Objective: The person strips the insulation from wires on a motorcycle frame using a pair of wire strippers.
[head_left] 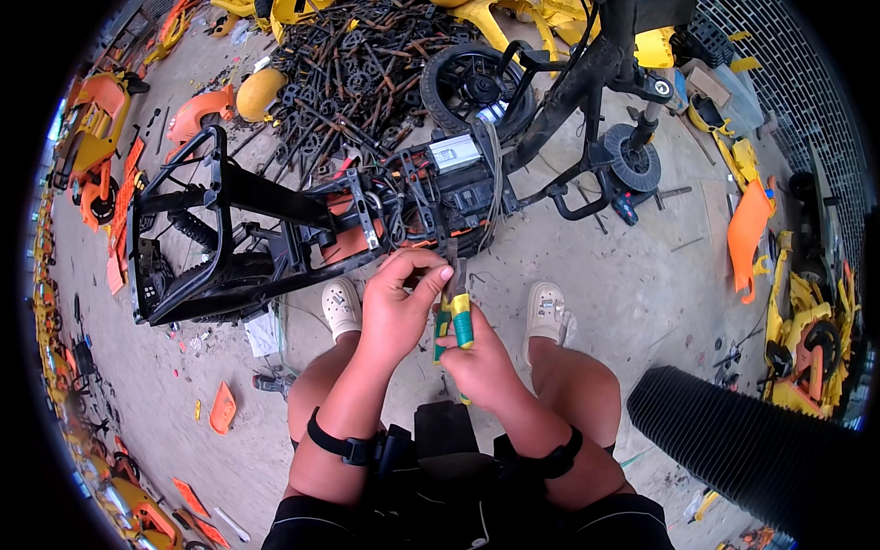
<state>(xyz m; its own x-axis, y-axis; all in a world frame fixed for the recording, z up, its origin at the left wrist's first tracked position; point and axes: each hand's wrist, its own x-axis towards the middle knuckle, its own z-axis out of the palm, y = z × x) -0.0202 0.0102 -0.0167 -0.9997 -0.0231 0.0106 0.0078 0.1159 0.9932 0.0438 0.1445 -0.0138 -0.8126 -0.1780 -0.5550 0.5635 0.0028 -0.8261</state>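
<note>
My right hand (479,364) is wrapped round the green and yellow handles of a pair of pliers (462,323), whose metal jaws point away from me. My left hand (403,291) is closed in a pinch right beside the jaws. Whatever lies between its thumb and finger is too small to make out. Just beyond both hands lies the black frame of a scooter (225,174), stripped of its body panels. Cables, metal brackets and a silver box (456,154) sit in its middle section, close to my fingertips.
A heap of rusty metal rods (357,73) lies behind the frame, next to a loose wheel (477,87). To the right are a power drill (625,207), an orange panel (750,234) and a black ribbed hose (724,440). Another orange panel (223,408) lies at the left.
</note>
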